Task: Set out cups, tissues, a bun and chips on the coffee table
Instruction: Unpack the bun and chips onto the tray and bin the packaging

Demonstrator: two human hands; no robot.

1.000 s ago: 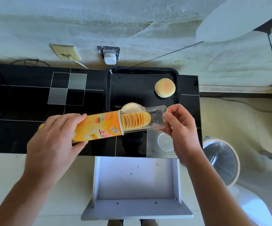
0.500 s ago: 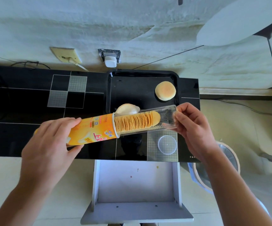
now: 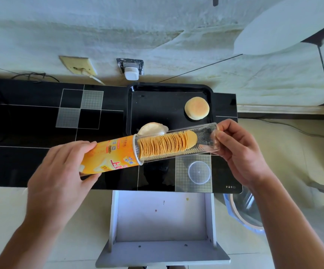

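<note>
1. The left hand point(image 3: 60, 171) has its fingers wrapped tight around the orange chip can point(image 3: 108, 155). The right hand point(image 3: 240, 150) has its fingers pinched shut on the far end of the clear tray point(image 3: 196, 140) that sticks out of the can.
2. The can and tray make one long line, held up in the air above the black surface point(image 3: 31, 133). The line runs sideways, a bit tilted, with the can's open mouth facing the right hand.
3. The chips point(image 3: 167, 145) sit in a neat row inside the clear tray, close to the can's mouth and nearer the left hand than the right.
4. I think the tray needs to slide straight along that long line, away from the can, so the right hand does the pulling.
5. Past the can lies a black serving tray point(image 3: 157, 105) with a bun point(image 3: 196, 108) in its far right corner. A pale round thing point(image 3: 152, 128) peeks out just behind the can; I cannot tell what it is.
6. A clear round lid point(image 3: 199, 172) lies on the surface below the tray, near the right hand. Nothing blocks the pull.
</note>
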